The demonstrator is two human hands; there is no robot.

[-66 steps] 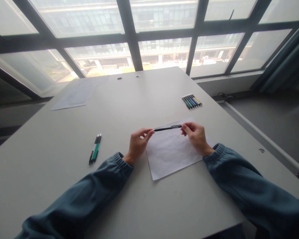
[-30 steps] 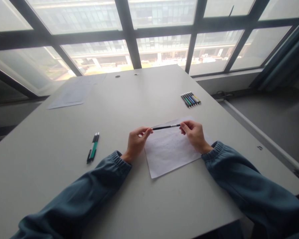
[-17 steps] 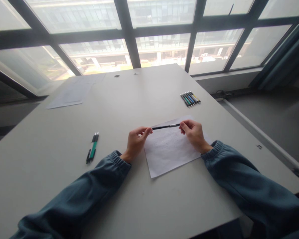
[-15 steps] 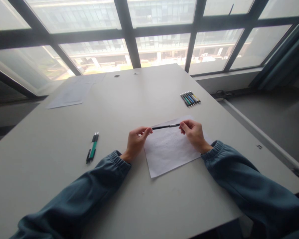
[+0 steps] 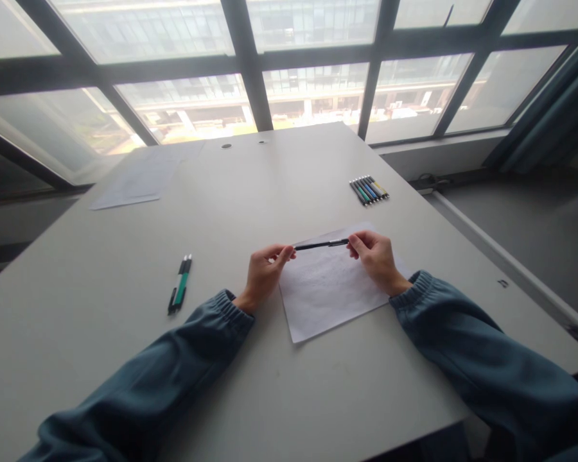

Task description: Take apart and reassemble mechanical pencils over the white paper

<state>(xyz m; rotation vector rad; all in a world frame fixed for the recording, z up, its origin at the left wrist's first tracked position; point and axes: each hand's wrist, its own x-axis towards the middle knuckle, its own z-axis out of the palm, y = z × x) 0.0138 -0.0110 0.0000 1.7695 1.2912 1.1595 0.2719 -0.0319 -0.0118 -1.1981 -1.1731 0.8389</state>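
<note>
Both hands are holding a slim black pen (image 5: 320, 244) level, just above the centre of the frame. The left hand (image 5: 262, 274) is pinching the pen's left end, its grip narrow, thumb and fingertips closing on the tip. The right hand (image 5: 376, 258) is pinching the opposite end, where a pale metal band is showing, its grip equally narrow and closed on the pen. The pen is hanging a little above a white sheet of paper (image 5: 334, 285), which is lying slightly skewed on the pale grey surface (image 5: 279, 186) between the two wrists. Both forearms, in dark teal sleeves, are resting on the surface and running in from the lower corners of the frame.

At middle left, well apart from the hands, two pens (image 5: 180, 292) are lying side by side, one green-bodied and one dark. At upper right of centre, a tidy row of pens (image 5: 369, 190) with coloured barrels is lying packed together near the far edge. At upper left, another sheet of paper (image 5: 137, 183) is lying flat near the window (image 5: 289, 70), whose dark frame is crossing the top of the picture. A dark curtain (image 5: 553, 109) is hanging at the upper right.
</note>
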